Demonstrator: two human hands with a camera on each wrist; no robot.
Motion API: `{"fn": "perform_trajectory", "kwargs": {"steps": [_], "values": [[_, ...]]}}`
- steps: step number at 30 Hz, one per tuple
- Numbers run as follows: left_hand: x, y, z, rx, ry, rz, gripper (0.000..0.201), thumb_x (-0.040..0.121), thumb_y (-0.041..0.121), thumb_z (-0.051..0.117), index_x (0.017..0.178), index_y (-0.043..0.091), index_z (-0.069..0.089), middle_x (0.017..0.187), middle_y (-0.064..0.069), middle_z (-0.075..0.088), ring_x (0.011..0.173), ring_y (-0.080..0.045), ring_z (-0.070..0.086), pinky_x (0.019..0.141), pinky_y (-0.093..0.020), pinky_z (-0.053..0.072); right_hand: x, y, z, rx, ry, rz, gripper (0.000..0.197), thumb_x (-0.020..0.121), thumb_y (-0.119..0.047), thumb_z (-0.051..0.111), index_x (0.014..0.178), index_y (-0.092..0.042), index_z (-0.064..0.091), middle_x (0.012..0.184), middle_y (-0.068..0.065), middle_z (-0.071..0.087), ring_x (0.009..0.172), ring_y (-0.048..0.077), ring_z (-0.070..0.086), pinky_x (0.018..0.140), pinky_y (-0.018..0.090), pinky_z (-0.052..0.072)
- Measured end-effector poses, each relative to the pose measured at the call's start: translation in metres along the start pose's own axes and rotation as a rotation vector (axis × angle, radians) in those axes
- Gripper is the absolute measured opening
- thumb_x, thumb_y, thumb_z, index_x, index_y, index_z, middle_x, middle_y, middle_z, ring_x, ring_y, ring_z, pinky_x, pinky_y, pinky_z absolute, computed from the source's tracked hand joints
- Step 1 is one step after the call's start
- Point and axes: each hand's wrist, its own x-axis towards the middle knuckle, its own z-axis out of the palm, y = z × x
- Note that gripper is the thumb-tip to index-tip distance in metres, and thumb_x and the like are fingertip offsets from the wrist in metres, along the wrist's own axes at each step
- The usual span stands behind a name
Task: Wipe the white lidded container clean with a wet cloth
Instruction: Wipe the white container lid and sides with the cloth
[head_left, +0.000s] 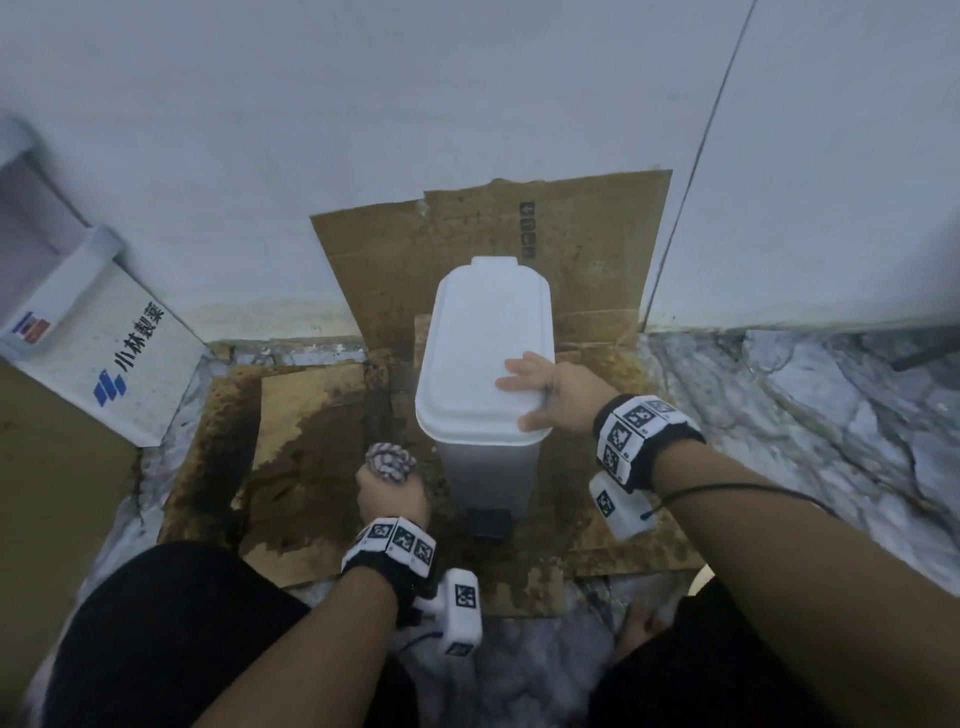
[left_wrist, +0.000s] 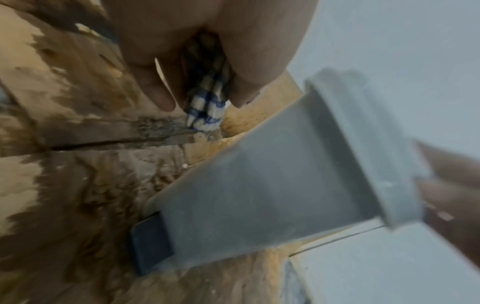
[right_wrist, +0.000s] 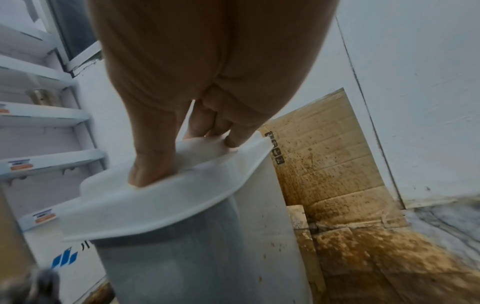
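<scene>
The white lidded container (head_left: 483, 364) stands upright on wet cardboard, a black pedal (head_left: 488, 522) at its foot. My right hand (head_left: 519, 395) holds the lid's near right corner, fingers on top and thumb at the front rim; in the right wrist view the bent fingers (right_wrist: 231, 139) and thumb press the lid (right_wrist: 168, 205). My left hand (head_left: 392, 488) grips a bunched blue-and-white checked cloth (head_left: 389, 460) just left of the container's base, apart from it. In the left wrist view the cloth (left_wrist: 205, 107) pokes out between the curled fingers beside the container wall (left_wrist: 259, 185).
Soaked brown cardboard (head_left: 311, 467) covers the floor and leans on the white wall (head_left: 363, 156) behind. A white printed box (head_left: 119, 364) lies at the left. Marbled floor (head_left: 805, 415) spreads to the right. My knees fill the bottom of the head view.
</scene>
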Motion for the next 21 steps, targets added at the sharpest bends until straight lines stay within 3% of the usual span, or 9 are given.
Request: {"fn": "perform_trajectory", "kwargs": {"steps": [3, 8, 11, 15, 18, 20, 21], "values": [[-0.019, 0.021, -0.017, -0.186, -0.016, 0.121, 0.057, 0.075, 0.036, 0.069, 0.124, 0.019, 0.047, 0.114, -0.015, 0.064, 0.099, -0.038, 0.062, 0.090, -0.045, 0.051, -0.015, -0.014, 0.007, -0.070, 0.015, 0.004, 0.063, 0.085, -0.012, 0.070, 0.140, -0.029, 0.048, 0.158, -0.008, 0.025, 0.148, 0.012, 0.011, 0.119, 0.031, 0.007], [-0.056, 0.053, -0.043, -0.303, -0.144, 0.340, 0.062, 0.082, 0.013, 0.072, 0.136, 0.021, 0.042, 0.118, 0.000, 0.058, 0.113, -0.021, 0.057, 0.100, -0.035, 0.045, -0.030, -0.039, 0.008, -0.100, 0.004, 0.104, 0.059, 0.088, -0.020, 0.066, 0.143, -0.028, 0.044, 0.160, -0.004, 0.020, 0.147, 0.018, 0.017, 0.117, 0.030, 0.014], [-0.076, 0.071, -0.050, -0.287, -0.300, 0.498, 0.060, 0.083, 0.004, 0.069, 0.132, 0.025, 0.042, 0.108, 0.003, 0.062, 0.092, 0.003, 0.063, 0.080, -0.016, 0.049, -0.042, -0.050, 0.008, 0.046, 0.013, 0.129, 0.051, 0.088, -0.025, 0.066, 0.137, -0.027, 0.052, 0.154, -0.002, 0.035, 0.142, 0.019, 0.031, 0.112, 0.031, 0.024], [-0.107, 0.099, -0.046, -0.198, -0.504, 0.611, 0.073, 0.080, -0.001, 0.071, 0.142, 0.018, 0.036, 0.126, 0.005, 0.051, 0.117, -0.011, 0.051, 0.096, -0.024, 0.041, -0.068, -0.060, -0.009, 0.369, -0.010, 0.132, 0.052, 0.090, -0.016, 0.064, 0.139, -0.024, 0.050, 0.142, 0.005, 0.051, 0.128, 0.020, 0.048, 0.095, 0.026, 0.039], [-0.126, 0.120, -0.029, -0.187, -0.697, 0.582, 0.093, 0.076, -0.003, 0.072, 0.150, 0.022, 0.022, 0.137, 0.001, 0.041, 0.123, -0.015, 0.047, 0.105, -0.034, 0.043, -0.094, -0.064, -0.031, 0.611, 0.033, 0.133, 0.052, 0.089, 0.003, 0.056, 0.134, -0.023, 0.054, 0.119, -0.001, 0.065, 0.103, 0.017, 0.059, 0.077, 0.027, 0.048], [-0.147, 0.137, -0.017, -0.232, -0.846, 0.515, 0.104, 0.070, 0.001, 0.074, 0.152, 0.025, 0.014, 0.145, -0.005, 0.037, 0.126, -0.025, 0.048, 0.103, -0.045, 0.045, -0.112, -0.060, -0.048, 0.679, 0.093, 0.154, 0.055, 0.084, 0.006, 0.055, 0.127, -0.028, 0.059, 0.114, 0.002, 0.068, 0.101, 0.021, 0.062, 0.085, 0.037, 0.051], [-0.159, 0.145, -0.010, -0.309, -0.935, 0.442, 0.097, 0.070, 0.002, 0.070, 0.150, 0.024, 0.019, 0.143, -0.011, 0.041, 0.121, -0.029, 0.052, 0.096, -0.046, 0.050, -0.121, -0.056, -0.056, 0.706, 0.118, 0.150, 0.056, 0.080, 0.005, 0.058, 0.126, -0.027, 0.060, 0.117, 0.006, 0.068, 0.105, 0.026, 0.063, 0.090, 0.044, 0.052]]}}
